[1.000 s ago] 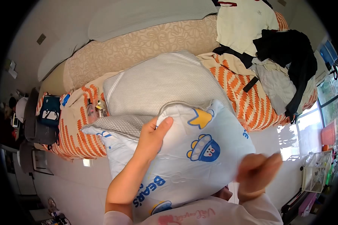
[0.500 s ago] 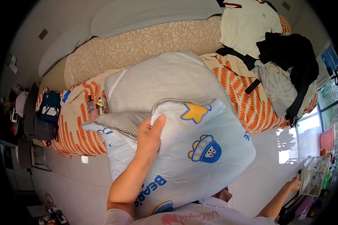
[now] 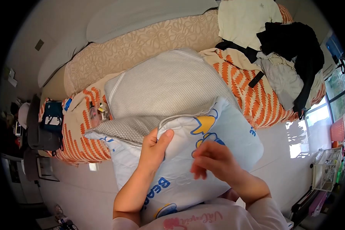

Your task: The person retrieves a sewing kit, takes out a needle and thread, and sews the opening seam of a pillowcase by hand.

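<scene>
A light blue quilted cover (image 3: 180,172) with cartoon prints hangs from the sofa edge over my lap. Its grey mesh side (image 3: 168,84) lies face up on the sofa. Pinched between the thumb and fingers of my left hand (image 3: 154,147) is the cover's folded, grey-trimmed edge. My right hand (image 3: 212,159) hovers over the printed side, right of my left hand, its fingers loosely curled and apart. I make out nothing in it.
Clothes (image 3: 287,50) and a black remote (image 3: 256,79) lie on the sofa at the right. At the left are a dark backpack (image 3: 53,117) and small items in a clear bag (image 3: 99,112). A wire rack (image 3: 326,168) stands at the lower right.
My right hand has come from the far lower right, near the rack, to over the cover. My left hand keeps its hold on the edge, which now sits slightly lower.
</scene>
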{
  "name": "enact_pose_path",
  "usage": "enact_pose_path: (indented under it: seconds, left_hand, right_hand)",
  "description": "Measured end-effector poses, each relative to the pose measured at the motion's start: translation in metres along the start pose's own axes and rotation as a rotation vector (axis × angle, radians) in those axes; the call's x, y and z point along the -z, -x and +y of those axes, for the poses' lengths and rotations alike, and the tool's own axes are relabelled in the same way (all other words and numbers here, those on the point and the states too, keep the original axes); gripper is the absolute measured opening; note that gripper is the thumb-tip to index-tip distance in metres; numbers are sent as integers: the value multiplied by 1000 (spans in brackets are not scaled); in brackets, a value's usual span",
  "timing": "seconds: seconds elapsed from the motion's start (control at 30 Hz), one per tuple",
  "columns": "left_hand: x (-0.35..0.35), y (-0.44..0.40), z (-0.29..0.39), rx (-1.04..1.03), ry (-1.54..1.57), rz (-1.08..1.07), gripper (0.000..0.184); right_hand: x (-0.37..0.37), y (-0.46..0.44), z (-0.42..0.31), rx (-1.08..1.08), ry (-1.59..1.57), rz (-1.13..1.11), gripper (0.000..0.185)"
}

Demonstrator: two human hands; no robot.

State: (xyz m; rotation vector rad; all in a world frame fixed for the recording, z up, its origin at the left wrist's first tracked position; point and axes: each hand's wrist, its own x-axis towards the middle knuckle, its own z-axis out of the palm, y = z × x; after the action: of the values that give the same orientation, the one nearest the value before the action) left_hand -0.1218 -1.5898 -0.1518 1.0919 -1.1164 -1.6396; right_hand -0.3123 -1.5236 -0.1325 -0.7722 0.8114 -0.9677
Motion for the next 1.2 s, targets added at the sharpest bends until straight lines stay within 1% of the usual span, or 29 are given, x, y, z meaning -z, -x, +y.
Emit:
enact_pose_path:
  seconds: [0.1, 0.33, 0.43, 0.53, 0.63, 0.7, 0.73, 0.8, 0.9, 1.0, 1.03, 1.1, 1.13, 1.2]
  left_hand:
    - [0, 4, 2, -48, -11, -13, 27]
    - [1, 4, -3, -72, 7, -42, 29]
    - [7, 0, -14, -212, -154, -28, 29]
    - [3, 1, -8, -540, -530, 25, 28]
    - [-2, 15, -12, -454, -524, 147, 25]
    - [2, 16, -12, -624, -689, 102, 24]
    - [3, 16, -12, -708, -771, 80, 23]
    - [2, 16, -11, -816, -796, 25, 24]
    - [6, 16, -13, -920, -833, -24, 26]
    - [16, 20, -16, -1029, -937, -97, 24]
    - [19, 19, -16, -1071, -983, -129, 23]
    - [18, 21, -22, -1201, -1038, -82, 20]
    - [18, 23, -24, -1261, -1063, -63, 18]
    - [16, 26, -28, -1317, -1072, -57, 18]
  right_hand:
    - [-11, -26, -5, -98, 71, 35, 13]
    - [-11, -32, -5, -124, 10, 111, 12]
    - [-9, -31, -4, -130, -11, 127, 12]
    - [-9, -29, -3, -128, -21, 126, 13]
    - [-10, -27, -3, -107, 3, 136, 14]
    - [-14, -24, 1, -72, 39, 159, 14]
    - [-15, -23, 4, -17, 40, 166, 14]
    - [-18, -22, 11, 92, 41, 180, 15]
    - [-19, -19, 21, 145, 209, 254, 19]
    - [-6, -15, 28, 678, 950, 307, 20]
    - [0, -10, 22, 758, 979, 299, 21]
    - [11, 11, 2, 908, 1031, 273, 22]
    - [15, 17, -8, 903, 940, 308, 21]
    - [18, 2, -25, 880, 1003, 292, 19]
